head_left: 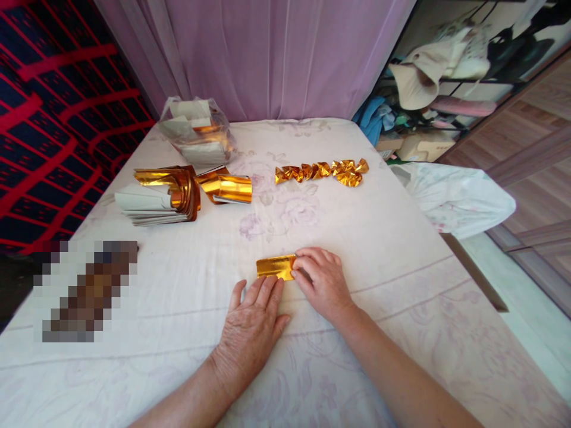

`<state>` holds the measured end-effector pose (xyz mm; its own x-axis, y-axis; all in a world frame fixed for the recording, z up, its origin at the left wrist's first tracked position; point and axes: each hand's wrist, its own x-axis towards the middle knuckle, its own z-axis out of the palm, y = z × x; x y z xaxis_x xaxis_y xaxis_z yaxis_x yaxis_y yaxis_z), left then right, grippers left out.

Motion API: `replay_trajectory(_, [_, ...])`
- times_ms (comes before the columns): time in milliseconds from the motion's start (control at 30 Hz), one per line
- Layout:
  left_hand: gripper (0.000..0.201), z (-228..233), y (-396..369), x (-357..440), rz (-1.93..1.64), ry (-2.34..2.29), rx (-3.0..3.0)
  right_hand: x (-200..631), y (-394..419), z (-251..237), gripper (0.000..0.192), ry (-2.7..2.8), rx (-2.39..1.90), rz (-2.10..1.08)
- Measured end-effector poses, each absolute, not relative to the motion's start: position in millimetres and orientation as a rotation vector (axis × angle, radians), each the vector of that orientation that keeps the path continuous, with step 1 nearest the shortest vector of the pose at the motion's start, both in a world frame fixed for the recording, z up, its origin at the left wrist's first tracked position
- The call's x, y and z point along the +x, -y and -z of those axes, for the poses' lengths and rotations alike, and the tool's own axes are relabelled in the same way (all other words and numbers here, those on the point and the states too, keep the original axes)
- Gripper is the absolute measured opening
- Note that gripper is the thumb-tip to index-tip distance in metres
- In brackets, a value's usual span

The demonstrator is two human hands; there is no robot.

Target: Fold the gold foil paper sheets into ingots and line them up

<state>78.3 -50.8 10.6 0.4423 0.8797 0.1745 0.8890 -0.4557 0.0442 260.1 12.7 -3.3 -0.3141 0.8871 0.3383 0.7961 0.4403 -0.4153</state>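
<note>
Our right hand (322, 279) pinches a shiny folded gold paper (275, 267); our left hand (252, 324) lies flat, fingers spread, just below that grip.

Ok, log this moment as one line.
left hand: flat on sheet, open | right hand: pressing gold foil piece | folded gold pieces: row beyond | foil stack: far left

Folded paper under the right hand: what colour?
Shiny gold foil; the folded paper shows best in the head view.

Both bare forearms reach forward from the lower edge. The left hand (252, 330) lies flat, palm down, fingers together and extended. The right hand (322, 282) is just beside it, its fingers curled and pressing downward.
</note>
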Motion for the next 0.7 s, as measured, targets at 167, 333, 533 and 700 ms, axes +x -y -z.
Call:
replay_trajectory(167, [0.045,-12.1,50.2,78.2,0.273,1.623,-2.617,258.3,-11.4,-0.2,0.007,2.228,-1.381,-0.216])
replay_trajectory(333, [0.045,-12.1,49.5,78.0,0.245,1.622,-2.629,250.6,-8.0,-4.1,0.007,2.23,-1.479,-0.209])
replay_trajectory(533, [0.046,-12.4,49.4,78.1,0.207,1.624,-2.648,249.8,-7.5,-4.0,0.006,2.203,-1.513,-0.255])
replay_trajectory(700, [0.043,-13.6,49.7,76.7,0.215,1.638,-2.662,259.9,-9.6,1.2,0.005,2.166,-1.502,-0.323])
